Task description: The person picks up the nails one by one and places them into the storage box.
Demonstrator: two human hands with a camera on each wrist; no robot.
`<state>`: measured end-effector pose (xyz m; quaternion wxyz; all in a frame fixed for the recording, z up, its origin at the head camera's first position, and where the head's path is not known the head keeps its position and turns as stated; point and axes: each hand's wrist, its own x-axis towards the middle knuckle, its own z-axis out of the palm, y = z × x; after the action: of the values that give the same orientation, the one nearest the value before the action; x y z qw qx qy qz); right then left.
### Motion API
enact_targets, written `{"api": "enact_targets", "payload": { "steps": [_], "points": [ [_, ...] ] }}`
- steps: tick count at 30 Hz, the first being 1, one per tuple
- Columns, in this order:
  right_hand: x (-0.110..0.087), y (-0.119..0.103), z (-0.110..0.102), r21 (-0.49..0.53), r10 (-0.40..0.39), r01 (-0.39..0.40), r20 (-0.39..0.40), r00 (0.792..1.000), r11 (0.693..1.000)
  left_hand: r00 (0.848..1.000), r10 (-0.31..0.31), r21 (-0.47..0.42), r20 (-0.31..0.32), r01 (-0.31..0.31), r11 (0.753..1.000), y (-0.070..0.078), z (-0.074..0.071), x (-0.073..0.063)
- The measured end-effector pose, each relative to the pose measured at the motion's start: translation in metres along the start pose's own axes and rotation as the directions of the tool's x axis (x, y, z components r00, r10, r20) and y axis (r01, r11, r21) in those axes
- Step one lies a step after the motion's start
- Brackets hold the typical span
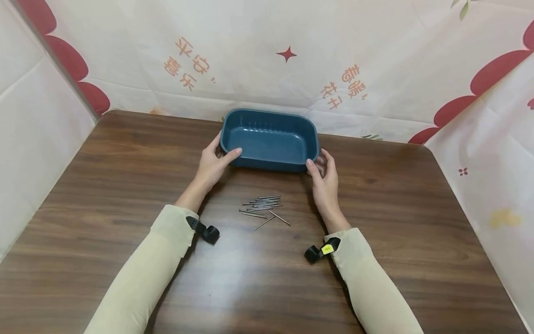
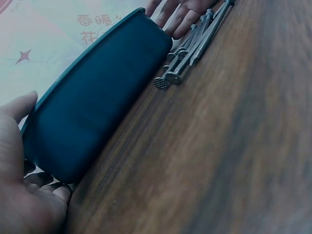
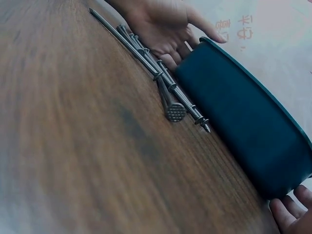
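A dark teal plastic basin [image 1: 269, 163], rectangular with rounded corners, is at the far side of the table, nothing visible inside it. My left hand [image 1: 212, 163] grips its left end, thumb over the rim and fingers around the outer wall and under the lower edge. At the opposite end my right hand [image 1: 325, 183] holds the near right corner, its thumb at the rim. Between my forearms, nearer than the basin, lies a loose pile of steel nails [image 1: 263, 204]. Their checkered heads show in the right wrist view, where the basin wall [image 3: 234, 112] rises behind them.
The brown wood-grain table [image 1: 396, 199] ends just behind the basin. A pale printed cloth [image 1: 250, 55] with red scallops hangs along the back and sides. Both sleeve cuffs carry small black wrist cameras [image 1: 210, 234].
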<state>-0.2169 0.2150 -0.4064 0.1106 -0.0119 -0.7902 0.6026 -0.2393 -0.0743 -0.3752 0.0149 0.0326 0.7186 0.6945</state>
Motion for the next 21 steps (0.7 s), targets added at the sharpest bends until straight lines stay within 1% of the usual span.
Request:
{"api": "enact_targets", "payload": {
  "steps": [4,7,9,13,14,16,19,21],
  "points": [
    [-0.002,0.001,0.001,0.007,0.004,-0.004,0.010,1.000,1.000,1.000,-0.006,0.008,-0.008,0.006,1.000,-0.002,0.000,0.000],
    [-0.005,0.002,0.000,-0.003,0.011,-0.011,0.016,1.000,1.000,1.000,-0.008,0.003,-0.001,0.008,1.000,-0.004,0.000,-0.001],
    [-0.008,0.003,-0.002,-0.002,0.025,-0.025,0.014,1.000,1.000,1.000,0.002,-0.007,0.007,-0.002,1.000,-0.011,0.002,0.002],
    [-0.016,0.005,-0.004,0.010,0.042,-0.042,0.013,0.999,0.999,1.000,0.011,-0.012,0.012,-0.011,1.000,-0.030,0.004,0.007],
    [-0.016,0.006,-0.004,0.016,0.038,-0.038,0.015,0.999,0.999,1.000,0.013,-0.011,0.009,-0.013,1.000,-0.034,0.004,0.008],
    [-0.016,0.006,-0.004,0.009,0.019,-0.019,0.016,1.000,1.000,1.000,0.018,-0.007,-0.002,-0.019,1.000,-0.038,0.004,0.010],
    [-0.010,0.006,-0.002,-0.012,-0.022,0.022,0.033,0.999,1.000,0.999,0.038,0.006,-0.029,-0.038,0.999,-0.038,0.002,0.014],
    [-0.006,0.004,-0.002,-0.033,-0.037,0.038,0.047,0.998,0.999,0.998,0.042,0.021,-0.043,-0.041,0.999,-0.036,0.000,0.017]
  ]
}}
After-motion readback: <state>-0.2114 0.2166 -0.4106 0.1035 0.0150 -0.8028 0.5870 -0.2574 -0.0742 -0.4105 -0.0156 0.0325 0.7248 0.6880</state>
